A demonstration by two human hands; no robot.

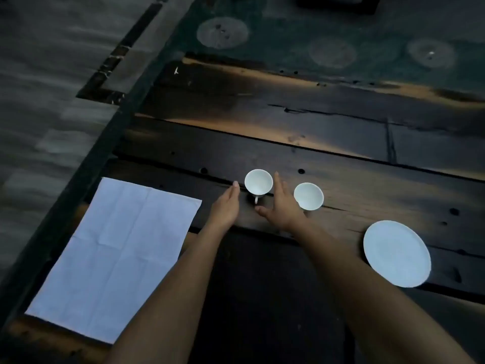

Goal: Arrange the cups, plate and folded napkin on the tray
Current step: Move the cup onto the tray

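Two small white cups stand upright on the dark wooden table. The left cup [258,182] has its handle pointing toward me; the right cup [308,196] sits a little nearer. My left hand [226,206] lies with straight fingers just left of the left cup, apart from it. My right hand [282,206] is spread between the two cups, thumb near the left cup's handle, holding nothing. A white plate [396,254] lies at the right. A white napkin [115,253] lies unfolded flat at the left. A dark flat panel [262,298] under my forearms may be the tray.
The table's left edge [78,195] runs diagonally beside the napkin, with grey floor beyond. A dark green rug with pale round patterns [223,32] lies past the table's far edge. Cracks and holes mark the planks.
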